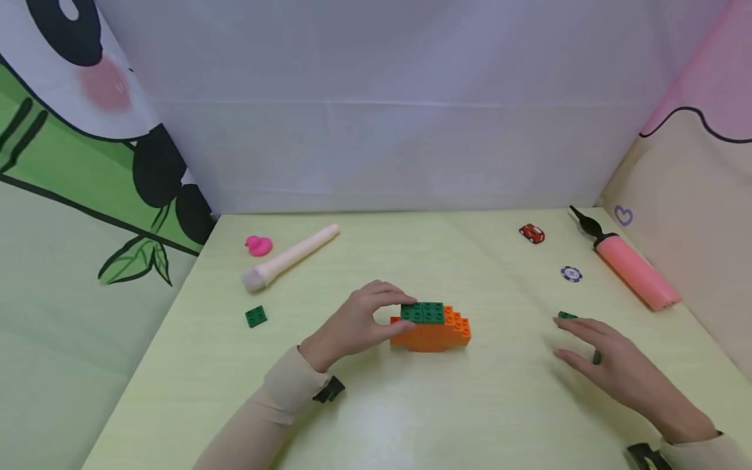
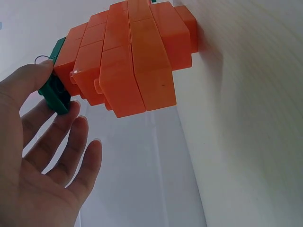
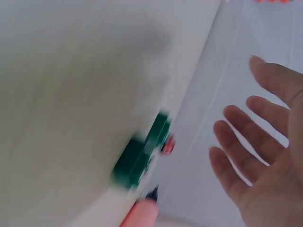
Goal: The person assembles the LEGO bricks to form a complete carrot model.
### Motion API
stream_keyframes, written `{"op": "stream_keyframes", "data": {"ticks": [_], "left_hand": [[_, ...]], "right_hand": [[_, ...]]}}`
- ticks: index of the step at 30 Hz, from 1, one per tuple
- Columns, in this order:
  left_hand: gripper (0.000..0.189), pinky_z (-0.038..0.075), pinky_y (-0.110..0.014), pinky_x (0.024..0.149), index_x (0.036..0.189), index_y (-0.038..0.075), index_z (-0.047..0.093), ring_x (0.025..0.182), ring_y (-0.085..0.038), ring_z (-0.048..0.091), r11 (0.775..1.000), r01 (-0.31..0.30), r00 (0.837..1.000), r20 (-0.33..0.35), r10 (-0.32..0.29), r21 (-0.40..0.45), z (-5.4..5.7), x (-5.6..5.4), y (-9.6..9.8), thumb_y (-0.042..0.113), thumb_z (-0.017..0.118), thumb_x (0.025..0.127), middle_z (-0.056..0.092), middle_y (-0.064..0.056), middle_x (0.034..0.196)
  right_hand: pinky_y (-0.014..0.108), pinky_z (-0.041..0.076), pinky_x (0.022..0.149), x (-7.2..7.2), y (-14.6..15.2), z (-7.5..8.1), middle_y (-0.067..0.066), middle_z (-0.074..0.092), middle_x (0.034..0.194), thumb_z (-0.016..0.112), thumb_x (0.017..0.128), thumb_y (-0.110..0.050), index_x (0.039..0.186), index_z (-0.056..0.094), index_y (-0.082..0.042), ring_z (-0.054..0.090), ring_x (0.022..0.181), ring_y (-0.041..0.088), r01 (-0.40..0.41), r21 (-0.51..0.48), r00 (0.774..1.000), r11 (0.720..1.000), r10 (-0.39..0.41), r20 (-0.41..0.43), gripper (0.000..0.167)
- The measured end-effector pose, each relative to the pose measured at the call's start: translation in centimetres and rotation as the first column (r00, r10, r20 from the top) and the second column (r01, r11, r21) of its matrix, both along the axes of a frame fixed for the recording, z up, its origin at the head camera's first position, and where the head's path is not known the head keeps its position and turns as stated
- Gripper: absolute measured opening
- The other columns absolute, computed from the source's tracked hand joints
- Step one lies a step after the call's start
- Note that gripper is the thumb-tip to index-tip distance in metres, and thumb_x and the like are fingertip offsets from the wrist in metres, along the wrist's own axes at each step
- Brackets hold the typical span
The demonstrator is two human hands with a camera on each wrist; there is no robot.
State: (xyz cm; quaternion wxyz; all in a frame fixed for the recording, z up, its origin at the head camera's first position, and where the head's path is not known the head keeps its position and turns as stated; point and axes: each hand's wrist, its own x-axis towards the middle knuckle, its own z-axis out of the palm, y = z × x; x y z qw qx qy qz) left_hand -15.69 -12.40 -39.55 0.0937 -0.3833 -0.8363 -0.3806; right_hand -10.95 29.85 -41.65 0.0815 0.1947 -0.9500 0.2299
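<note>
Near the middle of the table stands a stepped block of orange toy bricks (image 1: 431,338), topped by green toy bricks (image 1: 423,313). My left hand (image 1: 358,320) pinches the green brick (image 2: 57,97) at the top between thumb and fingertips; its other fingers are spread in the left wrist view. My right hand (image 1: 613,362) hovers over the right side of the table, fingers parted and holding nothing. Partly hidden by it are loose green bricks (image 1: 567,314), which show blurred as green bricks (image 3: 130,163) below the hand in the right wrist view.
At the left lie a single green brick (image 1: 256,316), a pink toy duck (image 1: 259,245) and a pale stick with a grey end (image 1: 294,256). To the right are a red toy car (image 1: 532,233), a poker chip (image 1: 571,273) and a pink hand pump (image 1: 636,271). Cloth walls surround the table.
</note>
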Motion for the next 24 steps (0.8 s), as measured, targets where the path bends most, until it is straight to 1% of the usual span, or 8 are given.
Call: {"op": "stream_keyframes", "data": {"ticks": [2, 3, 6, 9, 14, 18, 21, 24], "left_hand": [[0.033, 0.051, -0.03, 0.094, 0.116, 0.011, 0.074, 0.107, -0.013, 0.06, 1.0, 0.0, 1.0, -0.004, 0.0, -0.002, 0.0, 0.0, 0.0, 0.021, 0.081, 0.086, 0.068, 0.001, 0.111], [0.033, 0.052, -0.03, 0.094, 0.116, 0.01, 0.074, 0.107, -0.013, 0.06, 1.0, 0.0, 1.0, -0.007, 0.0, -0.002, 0.0, 0.0, 0.0, 0.021, 0.081, 0.086, 0.068, 0.001, 0.111], [0.033, 0.051, -0.03, 0.094, 0.116, 0.011, 0.073, 0.107, -0.014, 0.06, 1.0, 0.001, 1.0, -0.011, -0.001, -0.006, 0.1, -0.1, 0.0, 0.022, 0.08, 0.086, 0.068, 0.001, 0.111], [0.034, 0.052, -0.03, 0.093, 0.117, 0.011, 0.073, 0.107, -0.014, 0.061, 1.0, 0.004, 1.0, -0.008, -0.004, -0.006, 0.1, -0.1, 0.0, 0.023, 0.08, 0.086, 0.068, 0.001, 0.111], [0.033, 0.052, -0.031, 0.092, 0.117, 0.012, 0.073, 0.106, -0.014, 0.061, 1.0, 0.008, 1.0, -0.001, -0.008, 0.005, 0.1, 0.0, -0.1, 0.021, 0.08, 0.086, 0.068, 0.002, 0.111], [0.033, 0.052, -0.031, 0.093, 0.118, 0.012, 0.073, 0.107, -0.014, 0.061, 1.0, 0.007, 1.0, 0.001, -0.007, 0.01, 0.1, 0.0, 0.0, 0.021, 0.08, 0.086, 0.068, 0.002, 0.111], [0.033, 0.052, -0.03, 0.093, 0.117, 0.012, 0.073, 0.107, -0.013, 0.061, 1.0, 0.009, 1.0, 0.004, -0.009, 0.01, 0.0, 0.0, 0.0, 0.022, 0.08, 0.086, 0.068, 0.002, 0.111], [0.033, 0.052, -0.03, 0.093, 0.117, 0.011, 0.073, 0.107, -0.013, 0.061, 1.0, 0.01, 1.0, 0.0, -0.01, 0.014, 0.0, 0.0, 0.0, 0.021, 0.08, 0.086, 0.068, 0.001, 0.111]], "right_hand": [[0.023, 0.044, 0.099, 0.3, 2.0, -0.5, 0.02, 0.062, 0.124, 0.08, 0.085, -0.027, 0.132, 0.063, -0.005, 0.056, 0.113, 0.041, 0.047, 0.035, 0.998, 0.998, -0.048, 0.026, 0.054], [0.034, 0.047, 0.097, 0.4, 2.9, -0.8, 0.023, 0.061, 0.125, 0.08, 0.085, -0.029, 0.133, 0.062, -0.003, 0.055, 0.114, 0.043, 0.076, 0.055, 0.995, 0.996, -0.079, 0.062, 0.057], [0.064, 0.045, 0.087, 0.7, 4.9, -1.5, 0.032, 0.057, 0.125, 0.078, 0.086, -0.033, 0.133, 0.059, 0.003, 0.052, 0.115, 0.05, 0.131, 0.128, 0.975, 0.983, -0.152, 0.165, 0.062], [0.067, 0.044, 0.088, 0.7, 5.9, -1.9, 0.034, 0.056, 0.126, 0.077, 0.087, -0.036, 0.134, 0.056, 0.005, 0.053, 0.113, 0.051, 0.157, 0.169, 0.949, 0.973, -0.195, 0.246, 0.066], [0.065, 0.047, 0.085, 0.2, 6.2, -2.1, 0.03, 0.062, 0.118, 0.078, 0.086, -0.032, 0.13, 0.059, 0.006, 0.058, 0.107, 0.047, 0.16, 0.182, 0.936, 0.97, -0.208, 0.283, 0.061], [0.064, 0.047, 0.085, 0.0, 6.3, -2.0, 0.025, 0.067, 0.112, 0.078, 0.086, -0.02, 0.124, 0.064, 0.006, 0.059, 0.106, 0.047, 0.149, 0.167, 0.938, 0.975, -0.192, 0.288, 0.049], [0.062, 0.049, 0.084, 0.1, 6.3, -1.9, 0.021, 0.068, 0.109, 0.077, 0.087, -0.016, 0.123, 0.065, 0.006, 0.06, 0.104, 0.044, 0.142, 0.164, 0.94, 0.976, -0.185, 0.286, 0.044], [0.051, 0.054, 0.079, 0.1, 5.8, -1.6, 0.016, 0.068, 0.108, 0.076, 0.088, -0.019, 0.122, 0.068, 0.003, 0.062, 0.1, 0.035, 0.131, 0.152, 0.958, 0.98, -0.165, 0.235, 0.041]]}}
